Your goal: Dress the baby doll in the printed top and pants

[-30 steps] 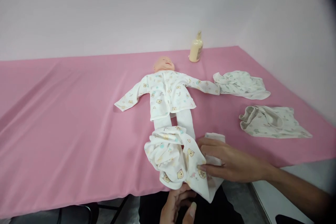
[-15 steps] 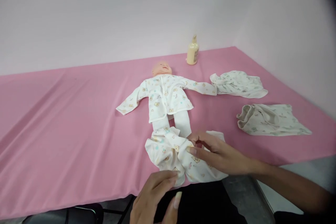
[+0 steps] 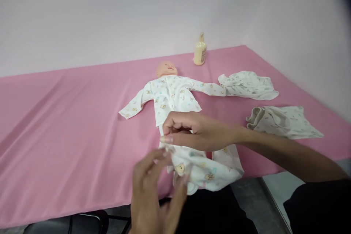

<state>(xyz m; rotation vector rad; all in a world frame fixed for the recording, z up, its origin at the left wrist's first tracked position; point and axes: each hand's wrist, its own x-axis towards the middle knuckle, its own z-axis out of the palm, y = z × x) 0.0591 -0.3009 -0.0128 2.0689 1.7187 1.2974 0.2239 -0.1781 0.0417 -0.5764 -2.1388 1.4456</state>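
Observation:
A baby doll (image 3: 166,68) lies on its back on the table in a white patterned baby jacket (image 3: 175,97), head toward the wall. White baby pants (image 3: 203,170) with bear prints are bunched around its lower legs at the near edge. My right hand (image 3: 197,131) reaches across the doll's legs and pinches the upper edge of the pants between thumb and fingers. At the near left side of the pants is my left hand (image 3: 156,190), slightly blurred, its thumb and fingers apart next to the cloth. My right hand and the pants hide most of the legs.
Pink cloth (image 3: 68,135) covers the table, which meets a pale wall. A cream pump bottle (image 3: 200,53) stands at the back. On the right lie two patterned garments, one crumpled (image 3: 249,86) and one folded (image 3: 287,122). A black chair (image 3: 68,223) is below the front edge.
My right hand has moved left and up across the doll's legs, drawing the pants' upper edge along. My left hand has risen closer to the pants. The view has shifted slightly.

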